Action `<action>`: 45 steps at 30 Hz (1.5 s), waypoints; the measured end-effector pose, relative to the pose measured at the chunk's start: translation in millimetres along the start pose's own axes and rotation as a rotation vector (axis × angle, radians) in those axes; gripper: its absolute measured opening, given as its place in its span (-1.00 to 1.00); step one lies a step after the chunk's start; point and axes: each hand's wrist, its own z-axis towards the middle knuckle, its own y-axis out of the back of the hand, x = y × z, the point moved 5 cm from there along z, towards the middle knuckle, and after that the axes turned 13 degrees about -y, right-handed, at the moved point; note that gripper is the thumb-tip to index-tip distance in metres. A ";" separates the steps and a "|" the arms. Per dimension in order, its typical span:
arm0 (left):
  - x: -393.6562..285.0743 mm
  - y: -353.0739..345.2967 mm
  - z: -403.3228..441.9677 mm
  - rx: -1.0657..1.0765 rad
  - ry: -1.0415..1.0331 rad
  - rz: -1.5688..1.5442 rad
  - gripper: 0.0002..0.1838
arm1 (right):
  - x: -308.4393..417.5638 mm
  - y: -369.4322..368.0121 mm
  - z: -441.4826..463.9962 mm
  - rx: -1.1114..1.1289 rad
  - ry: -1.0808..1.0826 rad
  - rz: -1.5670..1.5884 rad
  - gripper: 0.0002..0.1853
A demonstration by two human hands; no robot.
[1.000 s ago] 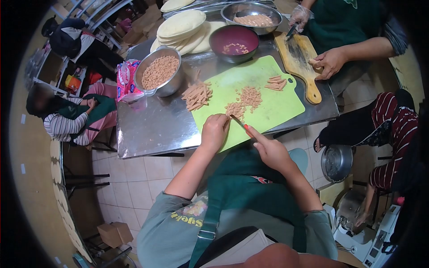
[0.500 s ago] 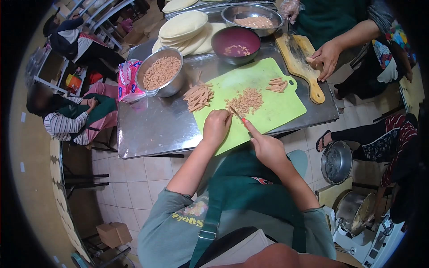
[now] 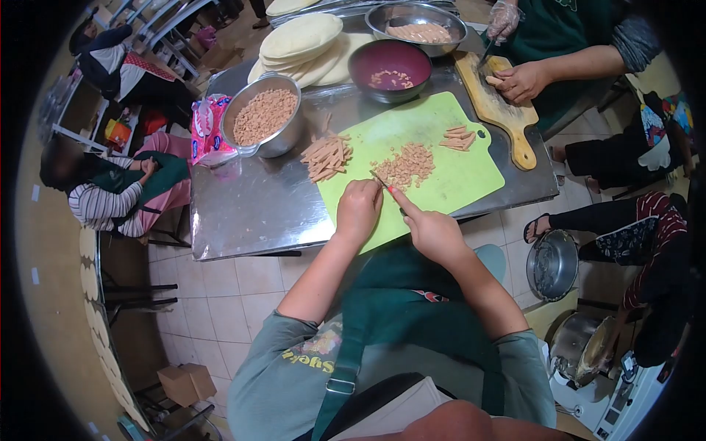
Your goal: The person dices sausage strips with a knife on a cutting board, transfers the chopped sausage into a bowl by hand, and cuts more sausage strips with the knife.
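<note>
Head cam, live: steel counter [image 3: 243, 220], green board [image 3: 456, 180] on top nr the edge. R hand [image 3: 437, 234] in low; L hand [image 3: 359, 209] beside it, fingers bunched, can't tell if grip's on anything. Diced pile [image 3: 407, 167] mid-board, stick heap [image 3: 327, 158] at its L edge. Smallest: knife [image 3: 390, 189], clamped in R grip, blade by L fingertips, tip at the pile.
</note>
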 end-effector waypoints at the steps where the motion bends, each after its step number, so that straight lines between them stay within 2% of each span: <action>1: 0.1 -0.3 -0.2 0.001 -0.001 -0.002 -0.92 | -0.9 -0.3 -2.3 0.000 -0.002 0.001 -0.39; 4: 2.4 0.6 -0.4 -0.018 0.005 -0.001 -0.93 | -5.0 -2.1 -17.3 0.009 -0.019 -0.008 -0.36; 9: 7.6 3.2 -0.8 -0.041 0.082 -0.073 -0.93 | -14.7 4.8 -45.8 -0.117 0.002 0.060 -0.38; 15: 6.2 1.4 -2.8 -0.051 0.007 -0.042 -0.92 | -19.7 14.6 -42.4 -0.165 0.023 0.112 -0.39; 19: 4.3 1.6 -2.1 -0.017 0.051 -0.053 -0.91 | -7.9 15.1 -33.1 -0.231 0.033 0.122 -0.40; 24: 4.8 2.1 -2.3 -0.007 0.050 -0.041 -0.91 | 4.6 16.3 -26.6 -0.239 0.043 -0.054 -0.37; 30: 3.1 2.5 -2.3 0.013 0.054 -0.046 -0.93 | 7.2 18.2 -28.5 -0.301 0.100 -0.120 -0.33; 34: 2.0 4.3 0.0 0.029 0.045 -0.027 -0.93 | 8.5 21.2 -28.5 -0.307 0.112 -0.142 -0.33; 45: 0.8 3.7 3.4 0.053 0.003 -0.001 -0.94 | 6.1 12.3 -23.5 -0.132 0.027 -0.092 -0.29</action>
